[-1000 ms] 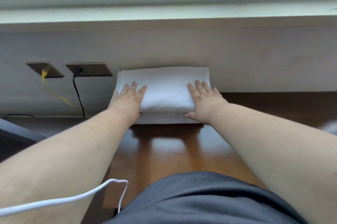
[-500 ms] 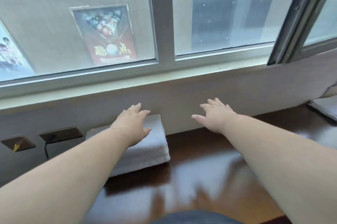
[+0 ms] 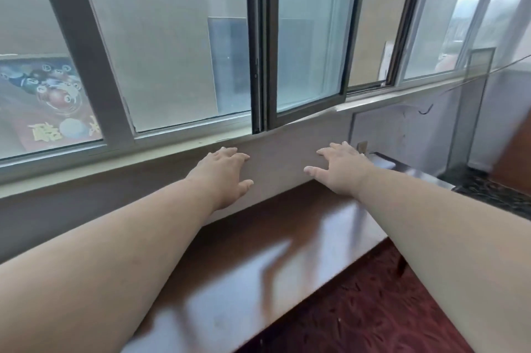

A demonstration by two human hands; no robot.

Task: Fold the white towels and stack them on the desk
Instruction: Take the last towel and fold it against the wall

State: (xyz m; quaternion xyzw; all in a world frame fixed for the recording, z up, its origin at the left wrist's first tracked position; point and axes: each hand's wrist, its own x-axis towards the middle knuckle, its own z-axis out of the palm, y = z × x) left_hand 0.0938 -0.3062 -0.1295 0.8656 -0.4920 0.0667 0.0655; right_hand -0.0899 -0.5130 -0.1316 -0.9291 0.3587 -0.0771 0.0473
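Desk (image 3: 258,281) below window (image 3: 178,65); left hand (image 3: 227,177), right hand (image 3: 342,171) relaxed, holding nothing.

Both forearms are bare, no sleeves showing; the left hand (image 3: 227,177) and right hand (image 3: 342,168) wear no gloves, rings or watch.

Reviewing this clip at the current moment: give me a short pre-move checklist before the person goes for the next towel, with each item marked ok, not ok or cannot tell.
1. Left hand free, no grip on anything: ok, fingers spread in the air above the desk.
2. Right hand free: ok, fingers spread, holding nothing.
3. Desk surface below the hands bare for folding: ok, only glossy wood shows there.
4. Next towel located: cannot tell, a pale flat thing lies at the desk's far right end, partly hidden behind the right hand.
5. Folded stack in place: cannot tell, it is out of view now.
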